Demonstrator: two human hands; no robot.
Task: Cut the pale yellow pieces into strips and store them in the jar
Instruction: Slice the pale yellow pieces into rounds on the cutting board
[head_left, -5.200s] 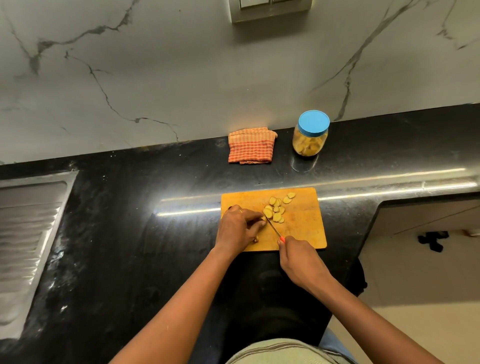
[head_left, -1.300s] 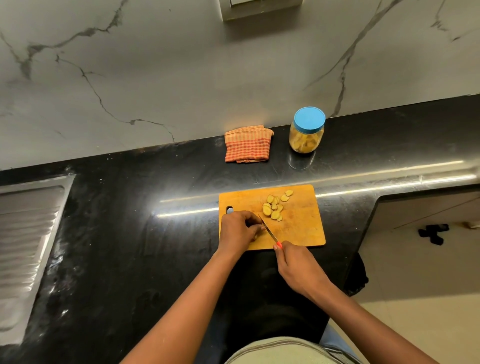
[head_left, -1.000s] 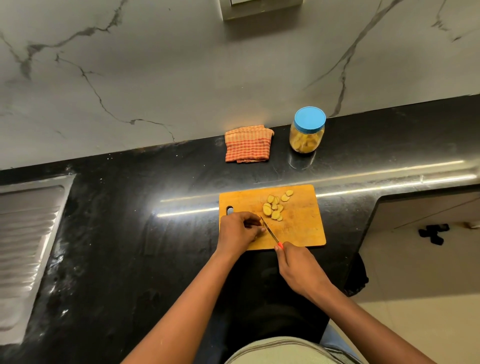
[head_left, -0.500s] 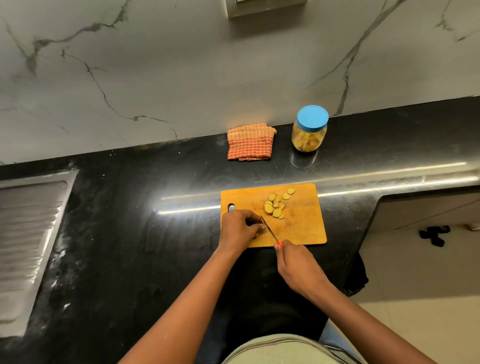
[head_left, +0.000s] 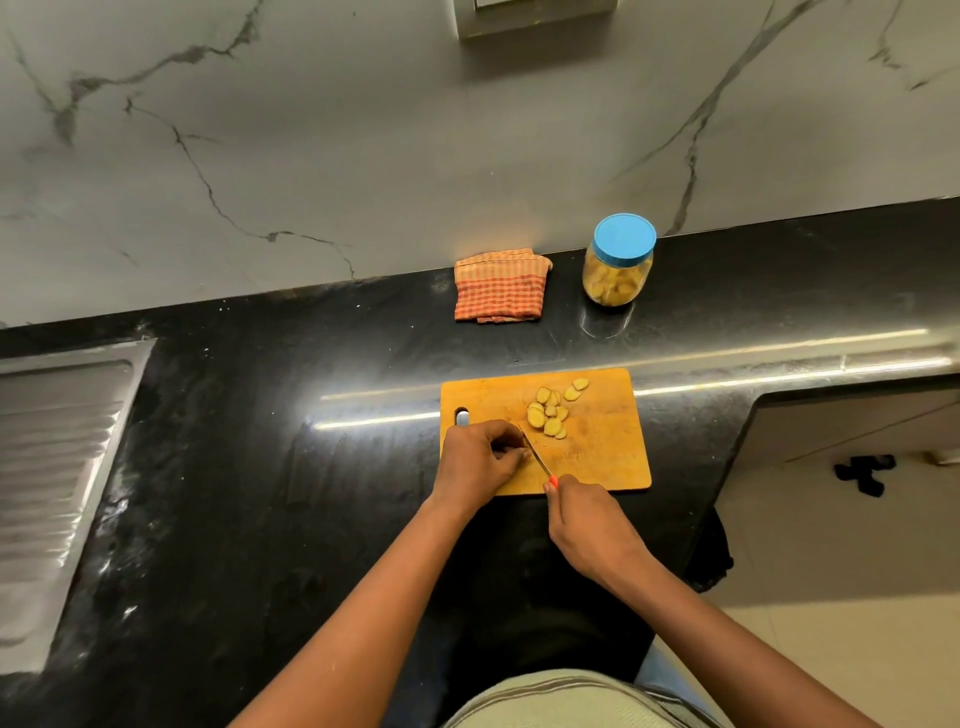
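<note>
On the board, left fingers curled, contents hidden; right fingers around knife.

No readable text; no labels, brands, numbers anywhere.

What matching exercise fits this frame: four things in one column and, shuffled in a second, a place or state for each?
Things
1. clear plastic jar with a blue lid
2. folded orange checked cloth
3. pale yellow slices
4. thin knife with a red handle

Place or state
A. heaped on the orange wooden cutting board
B. gripped by the right hand, blade down on the board
C. closed, standing upright
D. lying left of the jar

Pairs: 1-C, 2-D, 3-A, 4-B
</note>
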